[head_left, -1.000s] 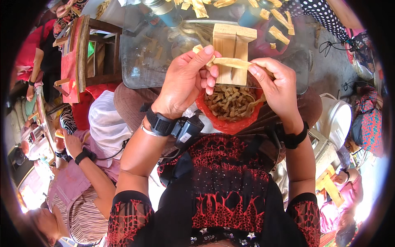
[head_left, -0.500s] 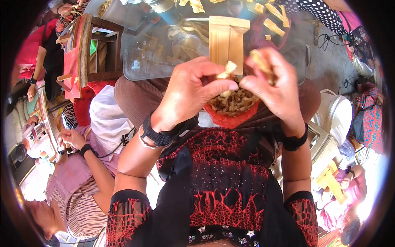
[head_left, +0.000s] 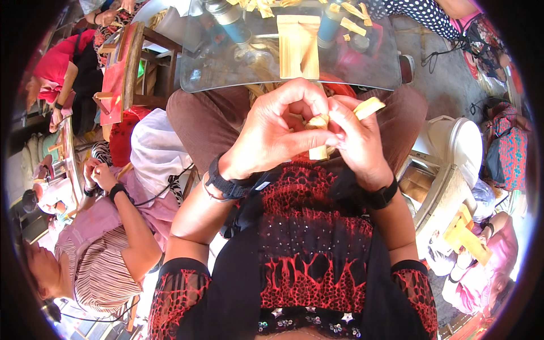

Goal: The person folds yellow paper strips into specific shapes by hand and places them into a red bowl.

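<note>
My left hand (head_left: 277,127) and my right hand (head_left: 361,141) meet over my lap, thumbs and fingers closed. Between them is a pale yellow, flat fibrous strip (head_left: 318,152), folded or knotted where the fingertips pinch it. One end of the yellow strip juts up past my right fingers; another points down below my left thumb. Its exact material I cannot make out. Just beyond the hands, a ribbed wooden board (head_left: 299,48) lies on the glass tabletop (head_left: 209,71). Behind my fingers a bit of a red container (head_left: 338,89) shows; the rest is hidden.
Two blue tumblers (head_left: 229,22) (head_left: 328,27) stand on the glass table, with loose yellow strips (head_left: 353,26) near its far side. A wooden chair (head_left: 136,68) is at left, a white bucket (head_left: 453,141) at right. A person in stripes (head_left: 107,266) sits close on my left.
My hands have come together and nearer my body, and the right hand now shares the strip. The red container of brown curled pieces, seen before, is mostly covered. The view has shifted slightly.
</note>
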`<move>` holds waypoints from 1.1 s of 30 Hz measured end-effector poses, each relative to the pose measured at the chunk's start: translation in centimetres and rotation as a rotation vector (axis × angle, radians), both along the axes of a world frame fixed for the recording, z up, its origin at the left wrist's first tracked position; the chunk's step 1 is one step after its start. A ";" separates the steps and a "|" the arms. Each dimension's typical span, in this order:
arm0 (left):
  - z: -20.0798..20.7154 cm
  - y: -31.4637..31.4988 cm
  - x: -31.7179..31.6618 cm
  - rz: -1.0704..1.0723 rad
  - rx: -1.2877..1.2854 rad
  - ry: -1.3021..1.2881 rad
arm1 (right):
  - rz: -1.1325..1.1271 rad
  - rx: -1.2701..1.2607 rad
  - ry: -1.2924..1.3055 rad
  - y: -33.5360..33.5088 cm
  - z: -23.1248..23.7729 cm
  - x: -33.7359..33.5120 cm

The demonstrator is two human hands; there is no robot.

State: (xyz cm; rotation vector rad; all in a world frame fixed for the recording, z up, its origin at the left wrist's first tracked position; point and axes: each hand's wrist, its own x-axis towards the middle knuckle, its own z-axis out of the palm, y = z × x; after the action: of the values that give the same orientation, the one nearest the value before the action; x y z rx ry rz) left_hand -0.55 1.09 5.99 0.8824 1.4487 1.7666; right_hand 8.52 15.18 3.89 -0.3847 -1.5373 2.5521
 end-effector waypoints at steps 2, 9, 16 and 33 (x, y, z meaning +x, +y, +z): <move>-0.6 0.2 0.4 -0.029 0.034 0.027 | -0.065 -0.006 -0.046 -0.9 -0.1 0.7; -0.8 -0.4 2.7 0.048 -0.059 -0.096 | -0.177 -0.165 -0.055 -0.8 0.2 1.6; -2.1 0.3 3.8 0.364 -0.163 -0.028 | -0.188 -0.175 -0.064 0.2 -0.7 0.8; -12.1 -0.7 -1.9 0.020 -0.832 0.316 | -0.356 1.068 -0.108 3.0 -4.9 5.1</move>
State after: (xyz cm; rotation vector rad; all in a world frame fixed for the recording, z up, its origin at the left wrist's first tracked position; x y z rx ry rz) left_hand -2.40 0.36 -6.06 0.6932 2.1497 0.8798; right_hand 13.58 18.21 -1.00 -0.5541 -2.3050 1.2024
